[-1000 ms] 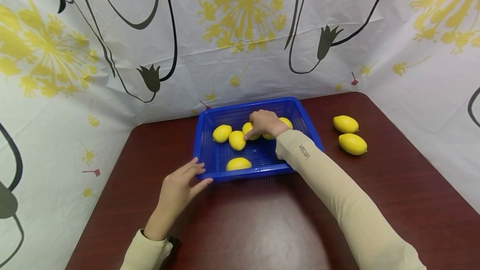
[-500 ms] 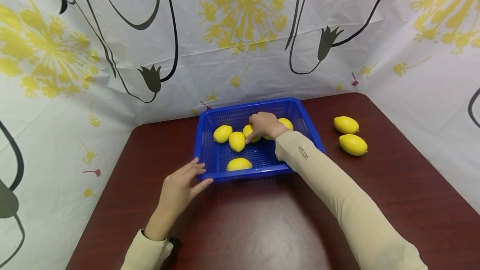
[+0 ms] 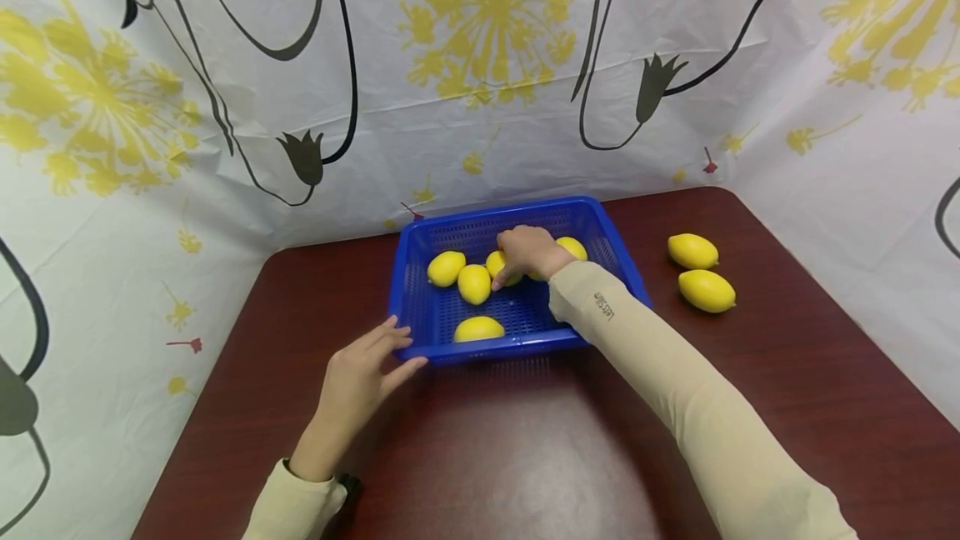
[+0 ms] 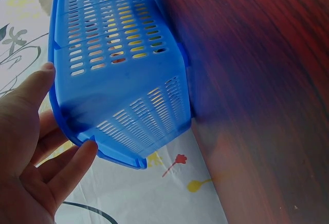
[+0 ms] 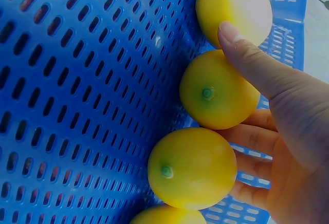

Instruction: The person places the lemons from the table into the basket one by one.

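A yellow lemon (image 5: 218,93) sits in the blue basket (image 3: 516,343), which stands close to the far edge of the dark red surface (image 3: 525,457), between its two far corners. The right hand (image 3: 532,250) has it between thumb and fingers: the palm is turned down, the thumb lies across the fruit's side with its tip by the next lemon, and the fingers reach behind it and the neighbour on its other side. The right arm, in a beige sleeve (image 3: 675,390), slants in from the near right, over the basket's rim. At the basket's near left corner the left hand (image 3: 360,369) grasps the rim, the thumb on the near side and the fingers spread along the left side, the wrist low and angled up from the near edge of the surface. Other lemons lie about the held one, with one by the basket's near wall. Two loose lemons (image 3: 699,272) rest side by side toward the far right corner of the surface, and a white flower-printed cloth (image 3: 480,123) hangs behind the far edge
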`<move>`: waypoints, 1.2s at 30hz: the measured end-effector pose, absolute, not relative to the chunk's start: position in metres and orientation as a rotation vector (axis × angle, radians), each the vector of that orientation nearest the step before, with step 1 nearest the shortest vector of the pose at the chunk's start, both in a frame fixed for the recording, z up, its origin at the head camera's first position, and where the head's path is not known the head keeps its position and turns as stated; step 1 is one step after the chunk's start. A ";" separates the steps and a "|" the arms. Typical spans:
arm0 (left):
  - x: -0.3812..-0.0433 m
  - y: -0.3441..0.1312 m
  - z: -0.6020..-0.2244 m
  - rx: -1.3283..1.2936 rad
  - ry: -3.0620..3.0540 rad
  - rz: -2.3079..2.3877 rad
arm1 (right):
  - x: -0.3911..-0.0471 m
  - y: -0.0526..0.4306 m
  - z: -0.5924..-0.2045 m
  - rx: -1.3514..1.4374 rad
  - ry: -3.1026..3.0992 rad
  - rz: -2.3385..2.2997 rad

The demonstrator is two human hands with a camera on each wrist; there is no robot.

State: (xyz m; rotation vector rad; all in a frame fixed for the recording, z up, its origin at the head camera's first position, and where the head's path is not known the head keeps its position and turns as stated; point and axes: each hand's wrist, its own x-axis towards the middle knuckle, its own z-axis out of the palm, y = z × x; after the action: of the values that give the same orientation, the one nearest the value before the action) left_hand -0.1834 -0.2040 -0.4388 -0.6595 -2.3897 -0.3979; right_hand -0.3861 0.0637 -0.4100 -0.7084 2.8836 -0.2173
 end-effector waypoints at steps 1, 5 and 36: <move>-0.183 -0.204 -0.439 -0.660 -2.391 -0.398 | -0.386 0.064 -0.409 -0.711 2.879 -0.219; -0.183 -0.203 -0.438 -0.660 -2.392 -0.398 | -0.384 0.066 -0.404 -0.713 2.864 -0.219; -0.182 -0.202 -0.437 -0.650 -2.388 -0.378 | -0.386 0.092 -0.321 -0.729 2.944 -0.294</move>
State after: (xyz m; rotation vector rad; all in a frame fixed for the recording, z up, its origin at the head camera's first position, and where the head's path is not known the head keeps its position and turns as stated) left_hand -0.1822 -0.2019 -0.4366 -0.6502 -2.3880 -0.3780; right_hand -0.3855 0.0920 -0.3209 -0.7285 2.9444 -0.2943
